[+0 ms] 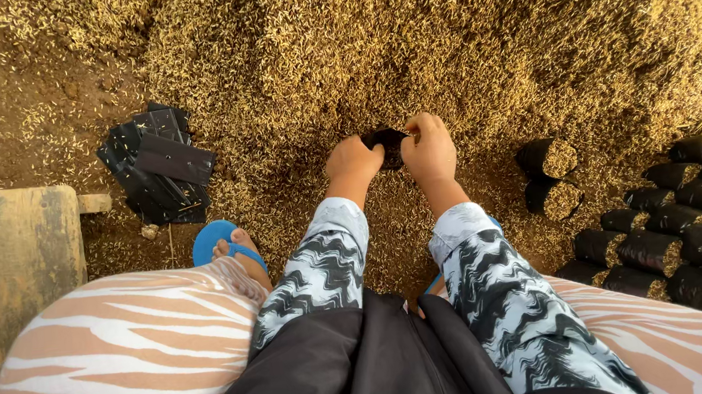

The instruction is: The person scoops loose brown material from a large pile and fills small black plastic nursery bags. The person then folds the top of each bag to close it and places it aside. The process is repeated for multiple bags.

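Both my hands meet over a big heap of rice husk (403,35). My left hand (353,162) and my right hand (429,150) each grip an edge of a small black plastic bag (386,145) held between them, right at the husk's surface. The bag's inside is hidden by my fingers. A flat stack of empty black bags (158,163) lies on the ground to the left, well apart from my hands.
Several filled black bags (678,245) lie in rows at the right, two more (550,176) closer to my hands. A worn wooden stool (10,276) sits at the left. My foot in a blue sandal (217,241) rests by my striped knees.
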